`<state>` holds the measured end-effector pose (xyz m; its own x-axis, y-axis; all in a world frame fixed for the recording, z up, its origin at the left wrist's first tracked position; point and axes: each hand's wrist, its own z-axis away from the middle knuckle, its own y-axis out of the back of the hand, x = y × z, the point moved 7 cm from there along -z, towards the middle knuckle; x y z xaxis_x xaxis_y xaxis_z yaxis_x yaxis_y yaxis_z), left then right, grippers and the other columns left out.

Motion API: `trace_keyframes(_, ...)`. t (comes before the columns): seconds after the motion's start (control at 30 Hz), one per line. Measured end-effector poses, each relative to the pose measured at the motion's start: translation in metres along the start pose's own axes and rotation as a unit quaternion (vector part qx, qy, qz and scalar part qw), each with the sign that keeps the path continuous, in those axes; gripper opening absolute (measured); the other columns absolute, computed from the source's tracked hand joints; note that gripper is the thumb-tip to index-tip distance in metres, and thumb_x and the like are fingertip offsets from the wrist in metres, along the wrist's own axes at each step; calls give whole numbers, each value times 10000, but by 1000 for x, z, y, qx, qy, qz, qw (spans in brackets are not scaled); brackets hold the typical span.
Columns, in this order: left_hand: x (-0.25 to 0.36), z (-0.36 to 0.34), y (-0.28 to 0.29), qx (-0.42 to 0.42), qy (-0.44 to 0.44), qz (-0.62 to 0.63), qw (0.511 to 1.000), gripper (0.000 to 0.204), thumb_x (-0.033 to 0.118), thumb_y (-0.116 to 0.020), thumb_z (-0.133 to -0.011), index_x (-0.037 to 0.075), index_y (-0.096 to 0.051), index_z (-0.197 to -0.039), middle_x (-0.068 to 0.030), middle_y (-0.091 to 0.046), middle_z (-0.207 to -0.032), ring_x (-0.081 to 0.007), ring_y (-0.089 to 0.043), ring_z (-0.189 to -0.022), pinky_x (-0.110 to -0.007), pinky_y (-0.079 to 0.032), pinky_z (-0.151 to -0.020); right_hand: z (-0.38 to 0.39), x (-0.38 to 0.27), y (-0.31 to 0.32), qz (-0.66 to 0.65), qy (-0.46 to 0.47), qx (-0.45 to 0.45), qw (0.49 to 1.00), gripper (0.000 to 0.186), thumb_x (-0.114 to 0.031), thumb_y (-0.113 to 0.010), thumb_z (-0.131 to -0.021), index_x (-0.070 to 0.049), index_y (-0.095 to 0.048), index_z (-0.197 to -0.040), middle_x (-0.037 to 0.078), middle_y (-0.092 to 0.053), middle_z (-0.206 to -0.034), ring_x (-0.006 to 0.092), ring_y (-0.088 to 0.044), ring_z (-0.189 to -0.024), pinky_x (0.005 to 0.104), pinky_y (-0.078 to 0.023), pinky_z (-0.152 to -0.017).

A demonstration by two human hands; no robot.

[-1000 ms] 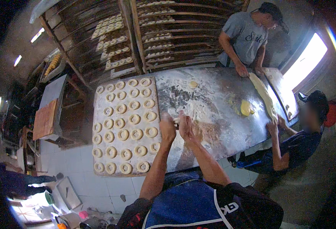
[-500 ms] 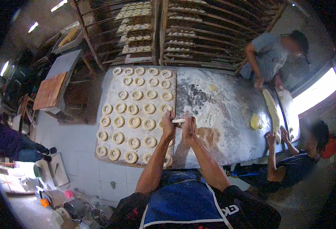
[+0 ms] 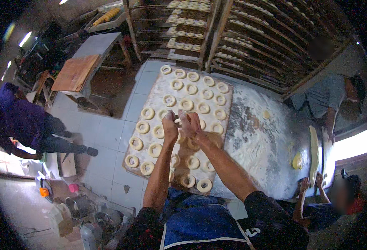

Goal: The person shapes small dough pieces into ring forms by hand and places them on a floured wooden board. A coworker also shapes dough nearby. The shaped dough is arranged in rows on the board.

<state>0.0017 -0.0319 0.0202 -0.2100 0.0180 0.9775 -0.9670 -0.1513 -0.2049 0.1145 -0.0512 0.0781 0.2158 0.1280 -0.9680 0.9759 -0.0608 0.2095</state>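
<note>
Above the middle of a floured board (image 3: 155, 98), my left hand (image 3: 170, 125) and my right hand (image 3: 190, 125) are closed close together on a pale dough ring (image 3: 177, 121). Only a small part of that ring shows between my fingers. Several other dough rings (image 3: 186, 100) lie in rows on the board, on all sides of my hands. My forearms and their shadow cover some of the rings near me.
Right of the board stretches the flour-dusted worktable (image 3: 250, 154), with a yellow dough lump (image 3: 297, 161). Two people work by a long dough strip (image 3: 313, 150) at its far right. Behind stands a wooden rack (image 3: 216, 37) of loaded trays. A person in purple (image 3: 21, 112) is at left.
My hands have moved left with the dough ring, from the board's right edge to over its middle. The view has turned left. At left, the person in purple shows more fully.
</note>
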Motion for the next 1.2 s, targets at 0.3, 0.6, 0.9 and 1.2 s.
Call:
trace_keyframes(0.3,-2,-168,102,-20,-44,-179,983,285,242,-529,-916,11,-496,-754,-124,-527,-624,-230,-577,-564,-362,-463,-514,-133,37,-81,134,-32,-92,986,506,-348,-786,-668,-19,-601,-1005,188,-658,-886,316,-636,-842,407,-498,-771)
trace_keyframes(0.6,-10,-177,99,-70,-141,-465,871,280,196,-699,-814,9,-667,-1019,-160,-691,-889,-269,-650,-796,-386,-517,-746,-68,99,85,233,-66,90,966,645,-263,-713,-773,15,-449,-1292,251,-519,-1252,382,-516,-1164,456,-442,-936)
trace_keyframes(0.9,17,-124,31,-8,-312,-514,799,425,242,-695,-834,-36,-567,-1128,-230,-569,-1125,-405,-542,-1027,-455,-424,-916,29,172,419,618,-272,292,677,352,-304,-607,-827,-73,-619,-1091,173,-625,-1141,336,-513,-1160,511,-351,-1010)
trace_keyframes(1.2,31,54,-138,-186,-274,-334,882,309,155,-681,-811,1,-577,-1057,-189,-592,-1037,-348,-559,-998,-431,-425,-898,64,224,478,516,-219,312,767,479,-329,-748,-750,-89,-618,-1143,200,-614,-1169,388,-567,-1079,470,-456,-897)
